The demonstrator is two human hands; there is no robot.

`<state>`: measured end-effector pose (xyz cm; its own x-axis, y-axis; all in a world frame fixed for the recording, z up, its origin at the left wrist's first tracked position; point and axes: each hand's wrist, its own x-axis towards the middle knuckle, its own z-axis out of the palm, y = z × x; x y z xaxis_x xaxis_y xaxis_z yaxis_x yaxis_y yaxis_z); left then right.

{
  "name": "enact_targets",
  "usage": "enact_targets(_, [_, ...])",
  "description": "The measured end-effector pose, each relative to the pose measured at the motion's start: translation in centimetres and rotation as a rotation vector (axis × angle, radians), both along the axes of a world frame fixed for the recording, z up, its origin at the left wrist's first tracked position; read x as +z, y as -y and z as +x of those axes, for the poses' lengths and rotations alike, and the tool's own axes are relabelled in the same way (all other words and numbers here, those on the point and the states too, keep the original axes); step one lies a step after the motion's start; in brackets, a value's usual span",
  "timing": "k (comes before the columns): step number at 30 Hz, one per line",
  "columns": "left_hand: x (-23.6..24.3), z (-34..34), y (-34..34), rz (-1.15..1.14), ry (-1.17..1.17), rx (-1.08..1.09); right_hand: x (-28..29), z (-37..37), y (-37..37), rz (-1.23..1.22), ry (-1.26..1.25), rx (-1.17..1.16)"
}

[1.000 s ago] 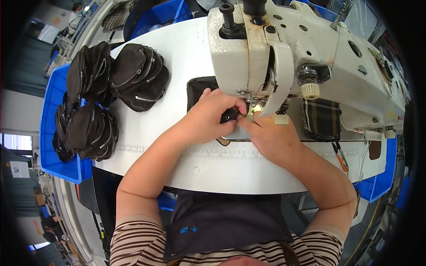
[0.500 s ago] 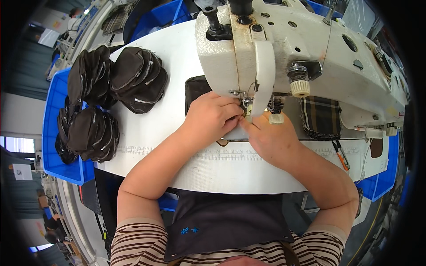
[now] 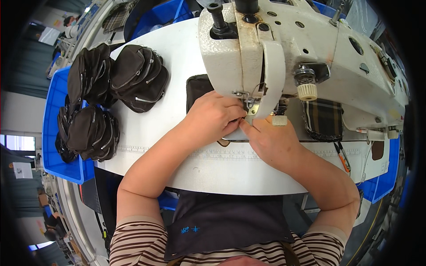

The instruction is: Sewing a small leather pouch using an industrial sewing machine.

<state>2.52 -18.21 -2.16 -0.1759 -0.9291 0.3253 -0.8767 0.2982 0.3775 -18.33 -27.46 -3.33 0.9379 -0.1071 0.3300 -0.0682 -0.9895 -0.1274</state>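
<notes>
My left hand (image 3: 215, 116) lies on a dark brown fabric piece (image 3: 197, 88) under the head of a white sewing machine (image 3: 306, 48). Its fingers are closed at the piece's edge, close to the presser foot (image 3: 246, 103). From the other side my right hand (image 3: 273, 141) reaches in, its thumb and forefinger drawn together beside the left fingertips. What the right fingers hold is hidden, and its other fingers are partly behind the machine parts. A small brown-edged bit (image 3: 224, 142) shows below my left hand.
Stacked dark zippered pouches (image 3: 138, 77) stand at the left, some over a blue bin (image 3: 55, 133). Right of the needle lies a striped dark fabric piece (image 3: 323, 119), with orange-handled snips (image 3: 343, 158) nearby. A printed ruler strip (image 3: 222, 154) crosses the white table (image 3: 213, 175).
The machine head appears slightly farther right in view, and more of the yellowish metal by the presser foot shows. My hands stay in nearly the same place and grip.
</notes>
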Motion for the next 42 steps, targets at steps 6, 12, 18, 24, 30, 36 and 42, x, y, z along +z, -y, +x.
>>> enact_targets(6, [0.6, -0.4, -0.4, -0.038, 0.048, 0.003, 0.1, -0.1, 0.0, 0.007, -0.004, -0.012])
enact_targets(12, [0.5, -1.6, -1.0, -0.052, 0.197, 0.006, 0.2, -0.2, -0.4, -0.074, -0.061, -0.041])
enact_targets(18, [0.4, -1.9, -0.9, -0.092, 0.32, 0.056, -0.2, 0.3, -0.4, -0.103, -0.045, -0.081])
enact_targets(24, [0.5, -2.0, -0.6, -0.077, 0.251, 0.088, -0.8, 0.8, 0.0, -0.161, 0.026, -0.124])
enact_targets(30, [0.8, -0.6, -0.2, 0.087, -0.087, 0.148, -0.9, 0.5, 0.4, -0.121, 0.075, -0.088])
enact_targets(36, [0.9, -0.3, -0.1, 0.043, -0.044, 0.079, -0.9, 0.5, 0.1, -0.14, 0.084, -0.08])
enact_targets(42, [0.7, -1.4, -0.5, 0.009, 0.027, 0.096, -0.7, 0.6, 0.4, -0.099, 0.064, -0.062])
